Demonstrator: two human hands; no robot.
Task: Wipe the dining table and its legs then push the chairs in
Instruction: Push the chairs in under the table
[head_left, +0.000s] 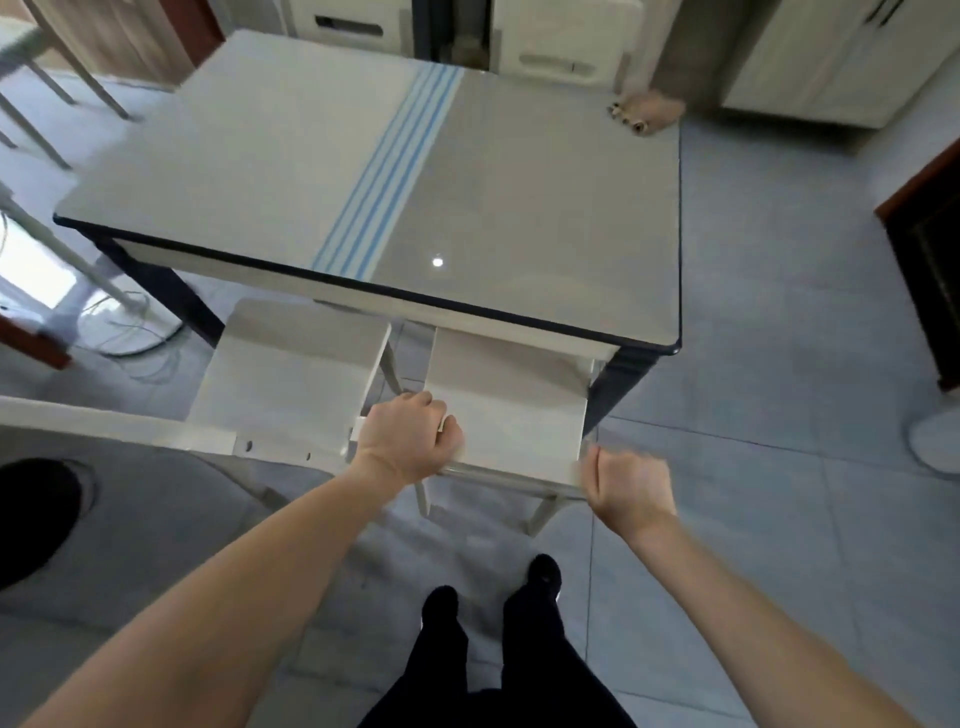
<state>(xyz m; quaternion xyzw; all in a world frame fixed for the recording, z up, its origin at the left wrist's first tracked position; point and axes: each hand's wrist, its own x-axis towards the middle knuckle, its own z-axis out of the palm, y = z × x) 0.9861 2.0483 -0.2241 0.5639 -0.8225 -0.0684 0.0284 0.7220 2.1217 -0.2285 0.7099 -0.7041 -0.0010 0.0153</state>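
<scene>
My left hand holds the near edge of the chair. My fingers curl over the left corner of the seat and clamp on it, so I can push. My right hand is by the other near corner of the same seat. Its fingers are curled up tight. It is blurry, so I cannot tell if it holds the seat or only sits beside it. I put one hand at each corner so the chair goes straight and does not turn.

The chair is right in front of my hands. Its far part is under the desk already, and its near part sticks out. I think it needs a bit more of a push. The second chair is just to the left of my left hand, with a thin gap between the two seats. It sticks out from under the desk too, so I think it comes next.

The desk top is far in front of my hands. It looks shiny, with blue stripes across the middle. A small tan thing lies on the far corner, well away from my right hand. It may be the wiping cloth, but it is too blurry to tell. My feet stand below my hands, close behind the chair, so I can lean in.
</scene>
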